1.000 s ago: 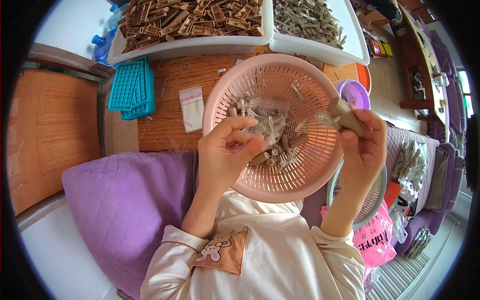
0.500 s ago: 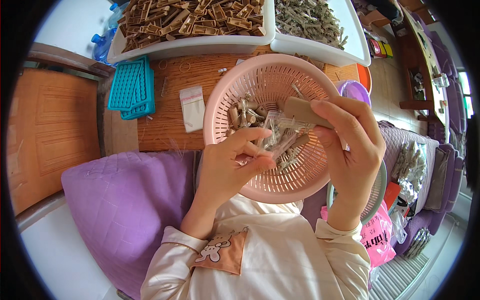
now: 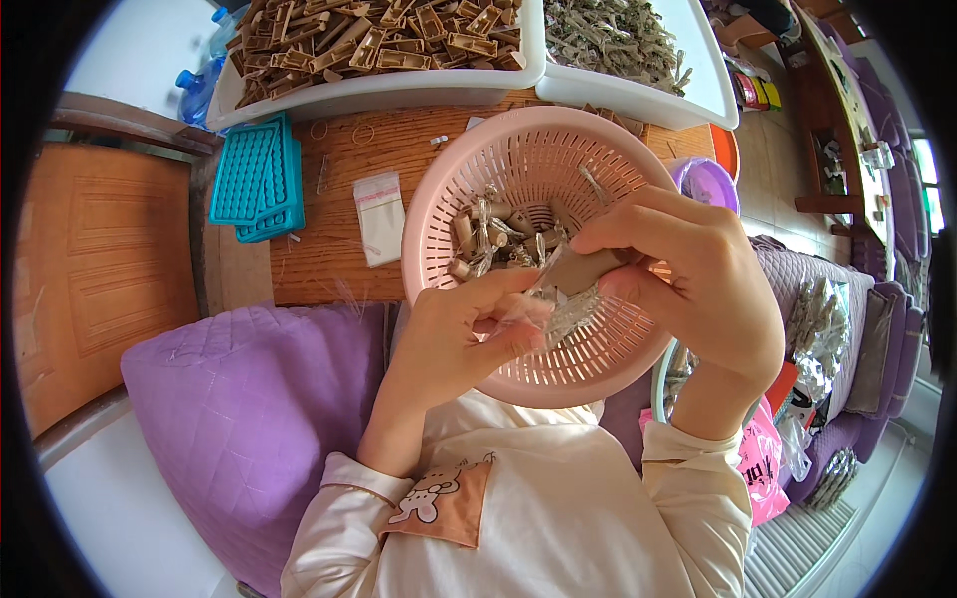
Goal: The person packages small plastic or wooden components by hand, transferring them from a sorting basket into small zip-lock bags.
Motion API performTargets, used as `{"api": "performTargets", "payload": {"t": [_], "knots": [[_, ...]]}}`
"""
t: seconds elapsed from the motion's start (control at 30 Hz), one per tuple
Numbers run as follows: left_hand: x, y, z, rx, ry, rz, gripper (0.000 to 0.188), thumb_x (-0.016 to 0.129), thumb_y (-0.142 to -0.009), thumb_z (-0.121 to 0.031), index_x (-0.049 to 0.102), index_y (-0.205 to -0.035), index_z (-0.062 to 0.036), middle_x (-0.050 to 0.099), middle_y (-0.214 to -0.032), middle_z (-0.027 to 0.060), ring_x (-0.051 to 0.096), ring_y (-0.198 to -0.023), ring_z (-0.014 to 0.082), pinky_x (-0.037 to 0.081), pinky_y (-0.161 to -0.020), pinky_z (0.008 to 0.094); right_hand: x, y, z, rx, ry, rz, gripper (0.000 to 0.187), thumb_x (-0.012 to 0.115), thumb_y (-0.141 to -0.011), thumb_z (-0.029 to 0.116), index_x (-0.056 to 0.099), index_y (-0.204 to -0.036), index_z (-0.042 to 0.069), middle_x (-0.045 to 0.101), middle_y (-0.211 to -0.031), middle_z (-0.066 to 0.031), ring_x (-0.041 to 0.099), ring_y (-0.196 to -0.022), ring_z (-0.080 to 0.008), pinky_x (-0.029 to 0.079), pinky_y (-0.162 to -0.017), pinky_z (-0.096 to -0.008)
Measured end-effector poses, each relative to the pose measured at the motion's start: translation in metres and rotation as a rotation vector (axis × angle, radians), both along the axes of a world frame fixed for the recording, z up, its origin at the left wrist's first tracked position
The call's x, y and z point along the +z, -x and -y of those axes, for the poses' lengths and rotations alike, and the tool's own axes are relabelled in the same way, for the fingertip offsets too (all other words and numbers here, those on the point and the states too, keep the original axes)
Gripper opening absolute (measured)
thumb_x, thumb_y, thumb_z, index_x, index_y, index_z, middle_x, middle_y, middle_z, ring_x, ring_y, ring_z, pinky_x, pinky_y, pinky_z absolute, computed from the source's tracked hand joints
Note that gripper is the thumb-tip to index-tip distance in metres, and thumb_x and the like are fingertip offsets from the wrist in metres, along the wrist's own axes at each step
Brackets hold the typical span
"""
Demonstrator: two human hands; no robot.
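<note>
Over a pink slotted basket [image 3: 427, 179] my two hands meet. In the thumb and fingers of my left hand [image 3: 454, 329] is a small clear plastic bag [image 3: 541, 291], crinkled and partly hidden by the fingertips. My right hand [image 3: 703, 274] pinches a smooth tan plastic piece [image 3: 584, 270] from above. The tan piece lies against the bag's mouth, its left end seemingly inside the clear film. Beneath my hands, more tan pieces [image 3: 469, 234] and clear-wrapped bits lie in the basket.
White tubs of brown plastic parts [image 3: 399, 40] and greyish packed parts [image 3: 623, 45] stand at the back. On the wooden table are teal trays [image 3: 257, 179] and a stack of clear bags [image 3: 379, 219]. A purple cushion [image 3: 249, 419] sits left, a purple bucket [image 3: 708, 184] right.
My right hand has brought the tan piece down and left, from above the bag to its mouth. The left hand stays nearly in place, holding the bag.
</note>
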State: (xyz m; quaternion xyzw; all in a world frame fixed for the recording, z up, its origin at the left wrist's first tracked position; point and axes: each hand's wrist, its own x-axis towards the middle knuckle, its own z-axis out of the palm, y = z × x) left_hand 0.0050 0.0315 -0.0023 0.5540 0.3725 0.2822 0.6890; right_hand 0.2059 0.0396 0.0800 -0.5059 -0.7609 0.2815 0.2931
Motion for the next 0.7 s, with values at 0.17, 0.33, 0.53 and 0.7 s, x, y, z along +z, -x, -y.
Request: {"api": "performTargets", "payload": {"t": [0.17,0.33,0.53,0.7], "knots": [[0.002,-0.005,0.000,-0.049,0.284,0.362,0.043,0.062,-0.078,-0.002,0.046,-0.117,0.0048,0.056,-0.108,0.0096,0.054,-0.096,0.0128,0.045,-0.082,0.0249,0.001,0.002,-0.006,0.072,0.026,0.000,0.019,0.066,-0.062,0.004,0.060,-0.080,0.004,0.058,-0.072,-0.0066,0.057,-0.063,-0.0243,0.045,-0.061,-0.0336],[-0.004,-0.013,0.008,0.042,0.246,0.580,0.046,0.063,-0.076,0.000,0.044,-0.118,0.0054,0.056,-0.107,0.0101,0.053,-0.099,0.0127,0.043,-0.084,0.0253,0.005,0.003,-0.005,0.106,0.116,-0.005,0.015,0.066,-0.064,0.006,0.060,-0.077,0.003,0.058,-0.069,-0.0087,0.055,-0.061,-0.0251,0.044,-0.058,-0.0330],[0.010,-0.012,0.011,0.079,-0.062,0.226,0.041,0.066,-0.074,-0.001,0.051,-0.112,0.0057,0.059,-0.103,0.0116,0.055,-0.096,0.0139,0.043,-0.084,0.0261,0.009,0.003,0.004,0.057,0.177,0.119,0.019,0.067,-0.066,0.007,0.061,-0.083,0.000,0.057,-0.067,-0.0091,0.056,-0.056,-0.0195,0.044,-0.052,-0.0278],[0.011,-0.013,0.010,0.100,-0.118,0.048,0.044,0.067,-0.073,-0.001,0.050,-0.113,0.0064,0.059,-0.103,0.0125,0.057,-0.093,0.0150,0.045,-0.081,0.0255,0.003,0.019,0.001,0.017,0.020,0.106,0.018,0.068,-0.065,0.010,0.061,-0.080,0.002,0.055,-0.066,-0.0084,0.055,-0.054,-0.0211,0.044,-0.053,-0.0281]]}}
